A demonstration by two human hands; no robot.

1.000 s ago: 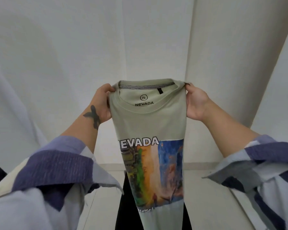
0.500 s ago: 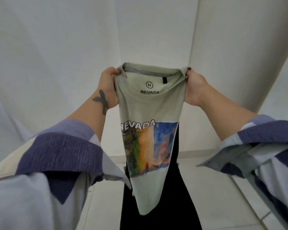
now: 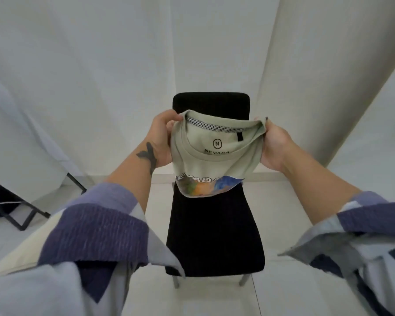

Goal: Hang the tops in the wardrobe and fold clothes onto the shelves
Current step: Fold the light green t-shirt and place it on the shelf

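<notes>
A pale green T-shirt (image 3: 214, 160) with a "NEVADA" label inside the collar and a colourful print is folded narrow lengthwise. My left hand (image 3: 161, 140) grips its left shoulder edge and my right hand (image 3: 275, 148) grips the right one. The collar faces me. The shirt's lower part bends over the black seat of a chair (image 3: 214, 236), so only the top strip of the print shows.
The black chair stands on a pale tiled floor, its backrest (image 3: 211, 102) toward white curtains (image 3: 89, 76) that hang all around. A black metal stand (image 3: 16, 210) sits at the left edge. My checked sleeves fill the lower corners.
Both hands came down with the shirt. It hung long before; now its lower part is laid on the chair seat and folds under. The view tilted down, showing the whole chair.
</notes>
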